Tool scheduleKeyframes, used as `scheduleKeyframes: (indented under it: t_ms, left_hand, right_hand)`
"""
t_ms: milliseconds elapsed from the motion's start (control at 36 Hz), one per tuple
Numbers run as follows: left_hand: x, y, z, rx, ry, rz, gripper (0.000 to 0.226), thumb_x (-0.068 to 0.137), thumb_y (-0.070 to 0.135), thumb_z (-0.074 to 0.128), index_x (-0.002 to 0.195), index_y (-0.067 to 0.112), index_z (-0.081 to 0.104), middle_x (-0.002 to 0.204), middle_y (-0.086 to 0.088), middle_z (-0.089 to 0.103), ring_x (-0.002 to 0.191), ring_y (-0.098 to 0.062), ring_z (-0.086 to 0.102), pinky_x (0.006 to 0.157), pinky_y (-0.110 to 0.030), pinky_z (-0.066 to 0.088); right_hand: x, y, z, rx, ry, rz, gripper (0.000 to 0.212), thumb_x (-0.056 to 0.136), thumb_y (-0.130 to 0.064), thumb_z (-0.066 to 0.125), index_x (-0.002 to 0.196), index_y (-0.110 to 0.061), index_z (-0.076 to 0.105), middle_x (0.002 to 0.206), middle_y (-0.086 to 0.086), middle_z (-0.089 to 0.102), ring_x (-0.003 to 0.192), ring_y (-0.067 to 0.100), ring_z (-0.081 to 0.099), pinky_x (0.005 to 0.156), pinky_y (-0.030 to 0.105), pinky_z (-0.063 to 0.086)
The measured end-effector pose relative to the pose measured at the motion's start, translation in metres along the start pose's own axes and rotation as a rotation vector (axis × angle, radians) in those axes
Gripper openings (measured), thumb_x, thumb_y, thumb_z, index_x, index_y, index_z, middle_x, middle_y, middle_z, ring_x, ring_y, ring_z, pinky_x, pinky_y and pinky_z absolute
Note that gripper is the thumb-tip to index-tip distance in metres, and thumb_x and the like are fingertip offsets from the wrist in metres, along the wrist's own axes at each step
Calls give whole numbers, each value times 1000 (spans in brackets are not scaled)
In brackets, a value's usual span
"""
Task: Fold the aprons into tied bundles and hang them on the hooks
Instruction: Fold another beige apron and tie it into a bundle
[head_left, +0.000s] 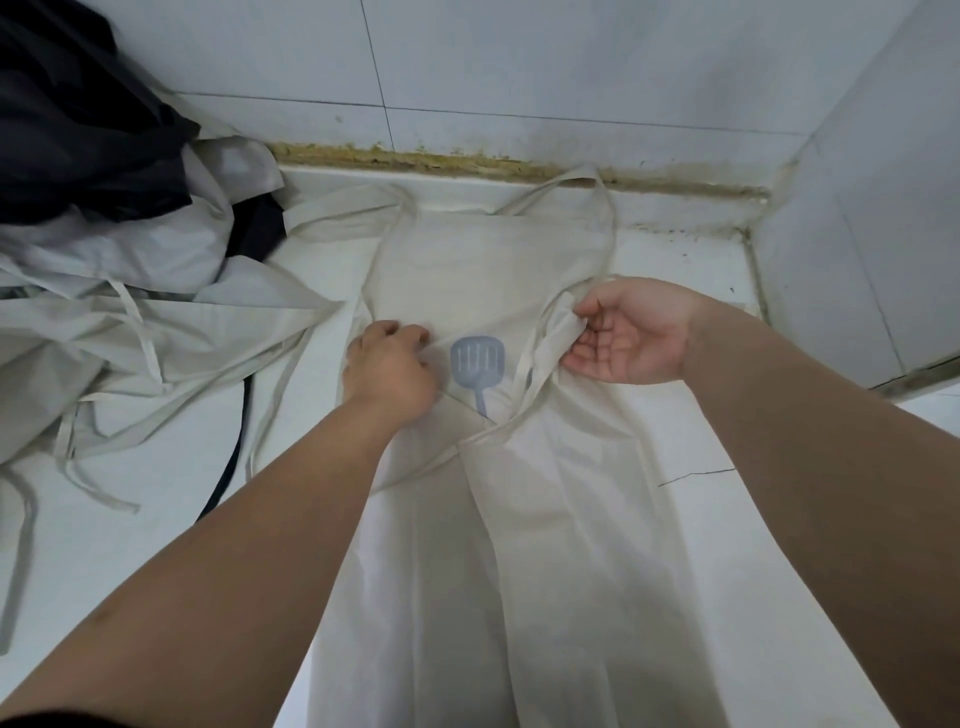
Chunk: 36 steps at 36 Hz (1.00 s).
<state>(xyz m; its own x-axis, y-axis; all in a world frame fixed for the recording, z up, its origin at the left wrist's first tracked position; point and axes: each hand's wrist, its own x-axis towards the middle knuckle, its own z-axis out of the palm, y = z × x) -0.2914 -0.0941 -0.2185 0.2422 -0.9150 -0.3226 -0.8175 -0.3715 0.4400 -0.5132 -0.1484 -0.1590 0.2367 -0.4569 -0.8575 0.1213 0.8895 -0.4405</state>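
A cream apron (483, 270) lies flat on the white counter (156, 519), bib toward the wall, with a pale blue spatula print (478, 361) at its middle. Its lower sides are folded in over each other. The neck strap (597, 197) loops up near the wall. My left hand (387, 366) rests knuckles up on the apron's left edge, fingers curled into the cloth. My right hand (631, 332) is palm up at the right edge, thumb and fingers pinching a fold of the apron where a waist tie hangs down.
A heap of more aprons (119, 291), cream and white, with loose ties sprawls at the left, a dark cloth (78, 119) on top. White tiled walls (571, 67) close the back and right, with a stained seam along the counter's rear edge.
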Motion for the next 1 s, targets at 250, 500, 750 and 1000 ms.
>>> scheduleKeyframes:
  t_ms: [250, 500, 750, 1000]
  left_hand:
    - [3, -5, -1, -24, 37, -1, 48, 89, 13, 54, 136, 18, 49, 147, -5, 34, 135, -29, 26, 110, -34, 27]
    - [7, -12, 0, -93, 142, 91, 32, 92, 20, 51, 121, 19, 63, 133, -3, 52, 129, -25, 39, 104, -29, 30]
    - [-8, -8, -6, 65, -134, 302, 12, 76, 57, 63, 78, 48, 57, 102, 16, 59, 116, -17, 45, 105, -38, 34]
    - [-12, -17, -13, 310, -112, 249, 14, 93, 40, 54, 100, 31, 63, 120, 4, 50, 126, -22, 31, 102, -35, 22]
  right_hand:
    - [11, -1, -4, -1131, 853, -543, 28, 94, -4, 43, 120, 5, 49, 117, 21, 58, 114, 35, 53, 91, 36, 42]
    - [26, 12, -1, -1025, 713, -648, 37, 90, -10, 49, 128, -6, 47, 118, 15, 57, 110, 35, 55, 92, 34, 46]
    - [26, 39, -9, -1235, 330, -670, 12, 82, -10, 58, 88, -19, 60, 97, -3, 60, 93, 16, 55, 73, 18, 36]
    - [25, 44, -12, -1673, 380, -621, 22, 97, -40, 45, 82, -27, 53, 91, -1, 51, 101, 28, 52, 87, 39, 39]
